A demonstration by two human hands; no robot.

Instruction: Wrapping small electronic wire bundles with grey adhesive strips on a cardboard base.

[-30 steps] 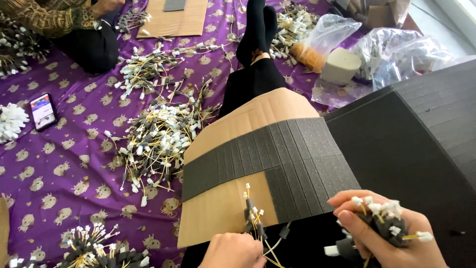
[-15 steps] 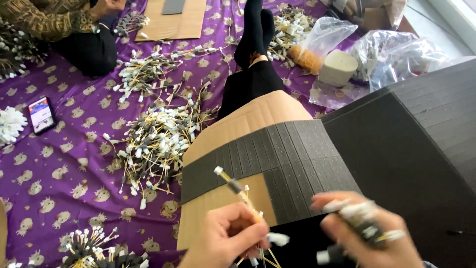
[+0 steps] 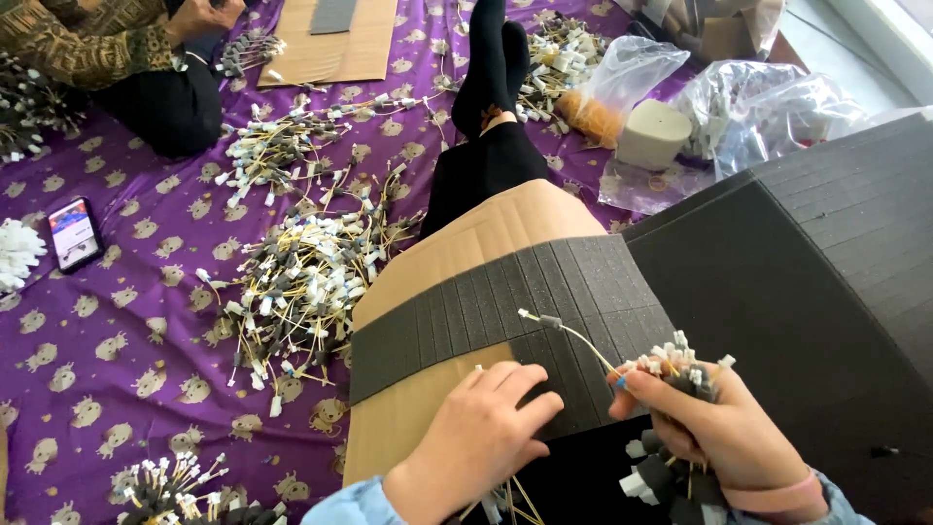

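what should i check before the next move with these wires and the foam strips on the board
1. Right hand holds the bundle of wires: ok, fingers closed around it.
2. One wire sticks out of the bundle over the foam strips: ok, its tip is free.
3. Left hand rests flat on the cardboard board, at the edge of the foam: ok, it holds nothing that shows.
4. Board lies steady on the lap: cannot tell.
5. Loose wire pile on the purple cloth stays apart from the board: ok.
6. Other person's hand is far off: ok.
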